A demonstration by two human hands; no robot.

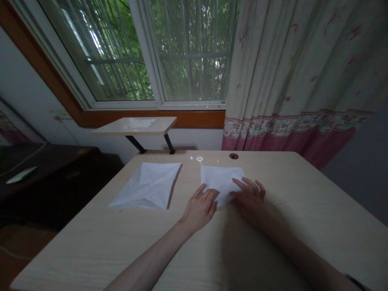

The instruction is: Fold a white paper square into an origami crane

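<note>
A sheet of white paper (220,182), folded and partly hidden, lies on the pale wood desk (91,246) straight ahead of me. My left hand (201,208) grips its near left side, with the fingertips on top of the paper. My right hand (250,198) presses on its right side with spread fingers. The lower part of the sheet is hidden under both hands. To the left of my left hand lies a larger white sheet (145,186), flat and marked by many creases, with neither hand touching it.
A small cable hole (233,156) sits near the desk's far edge. Behind it stands a small wooden shelf (133,125) on dark legs, below a barred window (194,52). A patterned curtain (303,72) hangs at right, and a dark cabinet (45,169) stands at left.
</note>
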